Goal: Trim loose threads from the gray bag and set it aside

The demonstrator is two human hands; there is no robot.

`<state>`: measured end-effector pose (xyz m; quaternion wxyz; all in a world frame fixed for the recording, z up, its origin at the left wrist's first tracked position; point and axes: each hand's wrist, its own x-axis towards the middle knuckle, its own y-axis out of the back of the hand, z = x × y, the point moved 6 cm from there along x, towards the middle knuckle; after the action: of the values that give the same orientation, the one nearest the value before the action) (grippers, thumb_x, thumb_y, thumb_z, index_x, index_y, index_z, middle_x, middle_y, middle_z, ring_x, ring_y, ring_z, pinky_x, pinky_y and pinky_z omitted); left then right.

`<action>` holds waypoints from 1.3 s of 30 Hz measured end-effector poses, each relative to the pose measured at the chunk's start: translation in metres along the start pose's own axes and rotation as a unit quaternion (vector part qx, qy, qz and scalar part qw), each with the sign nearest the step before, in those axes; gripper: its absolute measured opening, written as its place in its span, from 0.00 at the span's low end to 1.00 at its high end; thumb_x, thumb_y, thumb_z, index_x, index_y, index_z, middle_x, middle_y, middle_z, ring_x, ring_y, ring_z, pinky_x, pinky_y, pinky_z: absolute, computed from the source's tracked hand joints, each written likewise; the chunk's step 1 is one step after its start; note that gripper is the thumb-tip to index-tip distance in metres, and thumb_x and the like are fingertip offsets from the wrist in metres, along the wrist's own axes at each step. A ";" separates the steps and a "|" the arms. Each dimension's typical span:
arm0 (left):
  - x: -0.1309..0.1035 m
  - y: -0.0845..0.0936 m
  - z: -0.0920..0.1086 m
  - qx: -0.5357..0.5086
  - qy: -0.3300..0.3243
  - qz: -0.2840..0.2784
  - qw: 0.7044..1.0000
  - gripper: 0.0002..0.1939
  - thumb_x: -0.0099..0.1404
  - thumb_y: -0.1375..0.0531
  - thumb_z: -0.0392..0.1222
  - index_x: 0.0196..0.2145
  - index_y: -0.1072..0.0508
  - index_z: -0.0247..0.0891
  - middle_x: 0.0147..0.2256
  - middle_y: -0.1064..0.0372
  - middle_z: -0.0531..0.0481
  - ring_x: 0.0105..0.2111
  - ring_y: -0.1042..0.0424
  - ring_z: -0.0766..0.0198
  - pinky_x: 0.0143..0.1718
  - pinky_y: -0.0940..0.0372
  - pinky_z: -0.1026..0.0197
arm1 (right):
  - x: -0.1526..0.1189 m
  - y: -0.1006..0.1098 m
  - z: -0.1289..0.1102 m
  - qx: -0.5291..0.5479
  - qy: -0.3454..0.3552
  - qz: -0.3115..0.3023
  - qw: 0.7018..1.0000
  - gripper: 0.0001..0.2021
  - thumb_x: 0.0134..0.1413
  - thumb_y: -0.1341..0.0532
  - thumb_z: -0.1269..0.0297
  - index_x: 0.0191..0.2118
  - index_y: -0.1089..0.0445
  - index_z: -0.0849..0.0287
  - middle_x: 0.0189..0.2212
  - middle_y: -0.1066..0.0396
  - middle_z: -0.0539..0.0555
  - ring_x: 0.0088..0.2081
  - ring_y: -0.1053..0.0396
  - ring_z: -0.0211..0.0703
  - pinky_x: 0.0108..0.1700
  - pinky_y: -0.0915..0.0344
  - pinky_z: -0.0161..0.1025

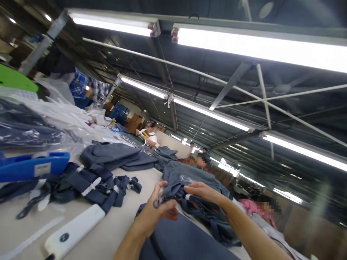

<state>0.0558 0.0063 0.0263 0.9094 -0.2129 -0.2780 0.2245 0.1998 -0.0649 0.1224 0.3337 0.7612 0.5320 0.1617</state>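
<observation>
The view is tilted steeply. My left hand (157, 211) pinches a dark strap end of a grey-blue garment (189, 177) that is bunched on the beige table (114, 224). My right hand (202, 190) lies on top of the same garment, fingers curled over its folded edge. Both forearms reach in from the bottom. Under them lies a flat piece of dark blue cloth (173, 242).
A pile of navy straps with white tags (92, 184) lies to the left, next to a white oblong device (74, 231) and a blue plastic holder (32, 166). Clear plastic bags (62, 115) cover the far table. Other people work beyond. Fluorescent lamps (260, 47) hang overhead.
</observation>
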 end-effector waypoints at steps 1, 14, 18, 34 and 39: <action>0.000 -0.001 0.004 0.011 -0.016 0.025 1.000 0.42 0.52 0.33 0.50 0.59 0.47 0.43 0.39 0.33 0.52 0.31 0.28 0.63 0.32 0.28 0.58 | -0.008 0.003 0.006 0.006 -0.004 0.007 1.000 0.35 0.29 0.29 0.29 0.24 0.34 0.60 0.17 0.39 0.48 0.19 0.43 0.36 0.22 0.50 0.34; -0.028 0.033 0.084 0.081 -0.126 0.165 0.975 0.23 0.52 0.33 0.59 0.36 0.24 0.36 0.34 0.25 0.51 0.37 0.30 0.63 0.40 0.36 0.65 | -0.045 -0.103 0.010 0.187 0.034 -0.143 0.971 0.36 0.43 0.32 0.30 0.41 0.31 0.62 0.32 0.30 0.53 0.32 0.30 0.43 0.32 0.34 0.35; -0.045 0.060 0.096 0.112 -0.014 0.147 0.983 0.25 0.45 0.30 0.58 0.32 0.24 0.34 0.32 0.24 0.46 0.33 0.28 0.61 0.32 0.36 0.65 | -0.038 -0.131 0.017 0.077 0.022 -0.189 0.979 0.35 0.49 0.38 0.31 0.42 0.31 0.64 0.38 0.30 0.60 0.43 0.28 0.55 0.40 0.28 0.46; -0.032 0.073 0.082 0.336 0.011 0.160 0.928 0.21 0.53 0.43 0.61 0.27 0.33 0.37 0.23 0.38 0.55 0.22 0.42 0.69 0.24 0.48 0.65 | -0.047 -0.119 0.024 -0.292 0.137 0.008 0.946 0.34 0.48 0.47 0.79 0.64 0.40 0.66 0.56 0.32 0.63 0.56 0.34 0.57 0.60 0.39 0.50; -0.027 0.072 0.068 0.345 0.038 0.126 0.929 0.20 0.48 0.42 0.58 0.25 0.31 0.35 0.23 0.38 0.54 0.25 0.42 0.68 0.27 0.49 0.65 | -0.090 -0.044 0.009 0.094 0.106 -0.143 0.980 0.34 0.50 0.38 0.63 0.65 0.40 0.53 0.56 0.32 0.54 0.48 0.28 0.51 0.47 0.31 0.42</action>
<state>-0.0263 0.0676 0.0299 0.9008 0.0726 -0.1200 0.4109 0.1398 -0.1409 0.0959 0.2222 0.6838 0.6804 0.1417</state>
